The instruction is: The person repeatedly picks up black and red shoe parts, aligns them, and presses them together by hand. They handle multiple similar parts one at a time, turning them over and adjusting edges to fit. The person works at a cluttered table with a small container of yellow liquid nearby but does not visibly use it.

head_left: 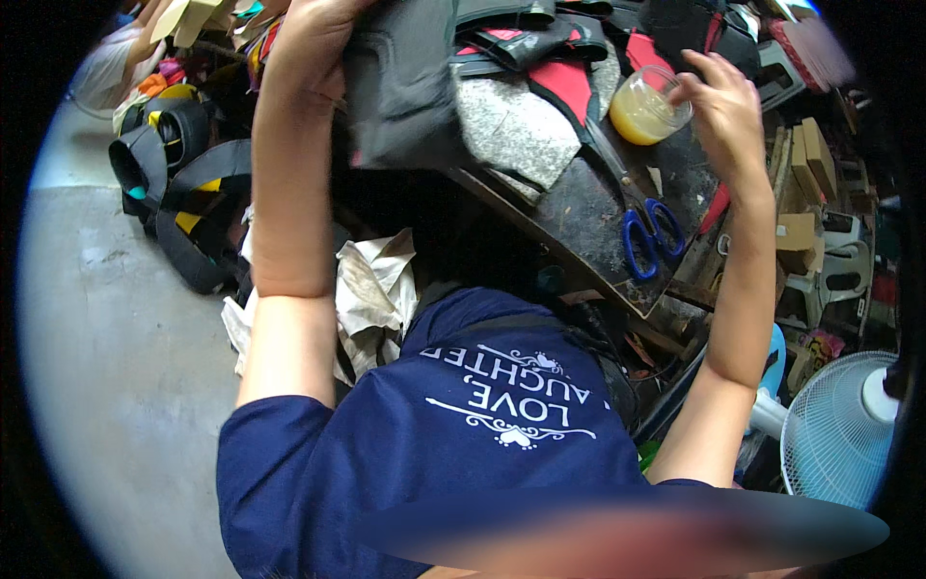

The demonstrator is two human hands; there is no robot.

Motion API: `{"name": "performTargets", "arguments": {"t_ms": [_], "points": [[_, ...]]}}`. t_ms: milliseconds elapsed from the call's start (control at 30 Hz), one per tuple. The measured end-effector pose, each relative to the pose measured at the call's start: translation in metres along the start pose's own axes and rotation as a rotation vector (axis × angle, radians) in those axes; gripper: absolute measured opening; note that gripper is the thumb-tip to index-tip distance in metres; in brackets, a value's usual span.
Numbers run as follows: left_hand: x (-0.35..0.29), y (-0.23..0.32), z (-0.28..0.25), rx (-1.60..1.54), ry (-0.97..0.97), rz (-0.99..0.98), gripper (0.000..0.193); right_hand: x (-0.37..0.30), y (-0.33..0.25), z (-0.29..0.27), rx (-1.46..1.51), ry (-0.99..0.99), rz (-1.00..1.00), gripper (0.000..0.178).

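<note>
My left hand [316, 43] is at the top left, gripping the edge of a black padded piece [400, 92]; its fingertips are partly out of view. My right hand [723, 111] is over the dark worktable [598, 227], fingers spread. One finger reaches to the mouth of a clear plastic cup [651, 106] of cloudy yellowish liquid; whether it touches the liquid I cannot tell. Below the cup lie scissors [651, 232] with blue handles. Black and red cut pieces [564, 87] are heaped beside the cup, over a speckled grey sheet [516, 125].
Black straps with yellow patches [188, 183] lie to the left, above the grey floor [125, 318]. Crumpled pale cloth [376, 289] is near my left forearm. At the right are a fan [839, 429], stacked cardboard [810, 164] and a grey plastic chair [839, 270].
</note>
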State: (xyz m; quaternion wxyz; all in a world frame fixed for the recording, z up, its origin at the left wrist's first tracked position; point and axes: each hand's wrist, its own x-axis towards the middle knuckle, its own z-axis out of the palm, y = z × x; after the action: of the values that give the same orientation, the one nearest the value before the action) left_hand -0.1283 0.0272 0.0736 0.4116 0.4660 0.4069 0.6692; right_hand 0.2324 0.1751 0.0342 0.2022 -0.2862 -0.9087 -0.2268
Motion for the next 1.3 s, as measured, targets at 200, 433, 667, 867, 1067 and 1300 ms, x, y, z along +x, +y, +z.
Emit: {"name": "performTargets", "arguments": {"t_ms": [200, 433, 667, 867, 1067, 1300], "points": [[-0.005, -0.039, -0.020, 0.798, -0.681, -0.040, 0.042, -0.016, -0.012, -0.030, 0.068, -0.025, 0.119, 0.066], [-0.007, -0.084, -0.026, 1.142, -0.730, -0.085, 0.041, 0.001, -0.108, -0.033, 0.936, 0.010, 0.106, 0.042], [-0.004, -0.093, -0.027, 1.173, -0.683, -0.062, 0.044, -0.003, -0.158, 0.043, 0.477, -0.182, 0.020, 0.063], [0.000, -0.105, -0.033, 1.056, -0.697, -0.074, 0.040, -0.008, -0.190, 0.016, 0.420, -0.160, -0.070, 0.074], [0.002, -0.103, -0.034, 1.128, -0.695, -0.057, 0.039, 0.004, -0.176, -0.001, 0.542, -0.153, -0.139, 0.051], [0.002, -0.104, -0.036, 1.097, -0.694, -0.125, 0.039, 0.006, -0.185, -0.003, 0.334, -0.066, -0.196, 0.052]]}}
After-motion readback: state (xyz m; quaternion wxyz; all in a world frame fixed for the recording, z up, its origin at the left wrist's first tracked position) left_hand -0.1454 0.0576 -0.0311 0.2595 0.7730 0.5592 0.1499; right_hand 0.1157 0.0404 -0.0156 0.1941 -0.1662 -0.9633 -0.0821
